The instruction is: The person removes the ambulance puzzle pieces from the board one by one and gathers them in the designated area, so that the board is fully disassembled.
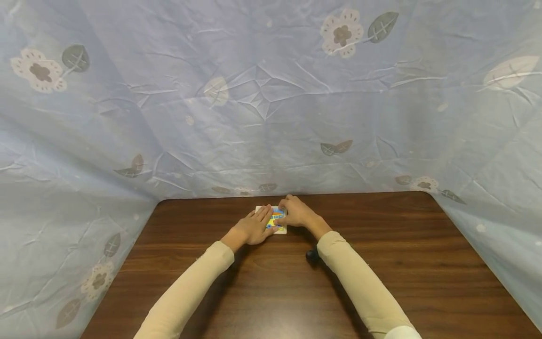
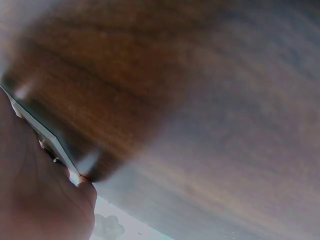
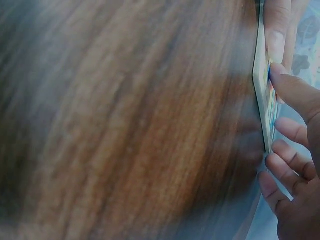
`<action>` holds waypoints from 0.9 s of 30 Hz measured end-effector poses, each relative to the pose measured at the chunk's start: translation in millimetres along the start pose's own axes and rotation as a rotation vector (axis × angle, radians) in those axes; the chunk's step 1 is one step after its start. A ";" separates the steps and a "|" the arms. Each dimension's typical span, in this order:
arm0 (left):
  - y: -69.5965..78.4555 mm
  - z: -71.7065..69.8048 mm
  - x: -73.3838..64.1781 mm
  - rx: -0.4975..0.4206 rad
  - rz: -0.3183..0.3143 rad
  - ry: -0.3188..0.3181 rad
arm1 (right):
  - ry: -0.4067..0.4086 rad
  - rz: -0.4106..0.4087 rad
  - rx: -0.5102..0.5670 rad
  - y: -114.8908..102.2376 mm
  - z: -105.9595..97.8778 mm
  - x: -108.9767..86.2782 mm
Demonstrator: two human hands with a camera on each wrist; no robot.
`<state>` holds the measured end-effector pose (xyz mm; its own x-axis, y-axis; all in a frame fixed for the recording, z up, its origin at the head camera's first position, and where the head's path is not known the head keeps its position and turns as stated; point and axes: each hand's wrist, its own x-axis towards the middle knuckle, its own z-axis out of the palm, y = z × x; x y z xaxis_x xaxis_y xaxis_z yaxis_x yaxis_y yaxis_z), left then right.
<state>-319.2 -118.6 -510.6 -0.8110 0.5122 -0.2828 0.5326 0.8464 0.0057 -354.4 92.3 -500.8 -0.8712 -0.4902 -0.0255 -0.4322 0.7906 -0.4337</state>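
A small square picture board point(image 1: 284, 230) with a pale rim and a yellow bus on it lies near the far edge of the table. My left hand point(image 1: 256, 225) lies across its left part, fingers extended and thumb along the near side. From the right, my right hand point(image 1: 298, 212) reaches over the board with bent fingers. The right wrist view shows its thumb point(image 3: 295, 92) on the picture and the other fingers point(image 3: 282, 170) near the board's edge and corner. Whether the right fingers pinch a piece I cannot tell. In the left wrist view the board's edge point(image 2: 57, 147) shows beside the left hand.
The brown wooden table point(image 1: 262, 287) spreads around the board and towards me. A small round black object point(image 1: 312, 255) shows beside the right sleeve cuff. Pale blue flowered cloth point(image 1: 262, 141) hangs behind the table's far edge and along both sides.
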 end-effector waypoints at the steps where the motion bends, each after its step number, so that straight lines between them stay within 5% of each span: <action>1: 0.2 -0.3 0.0 0.001 0.000 0.001 | -0.001 0.003 0.009 0.0 0.0 0.1; 23: 4.5 -3.8 -2.1 -0.032 -0.001 0.030 | 0.018 0.001 -0.025 4.3 2.9 4.3; 27: 5.6 -3.5 -1.6 -0.031 0.002 0.033 | -0.010 0.025 0.037 6.3 2.2 3.9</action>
<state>-315.8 -114.2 -506.7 -0.8177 0.5182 -0.2506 0.5270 0.8491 0.0363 -360.0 94.5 -505.6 -0.8792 -0.4743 -0.0458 -0.4011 0.7886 -0.4661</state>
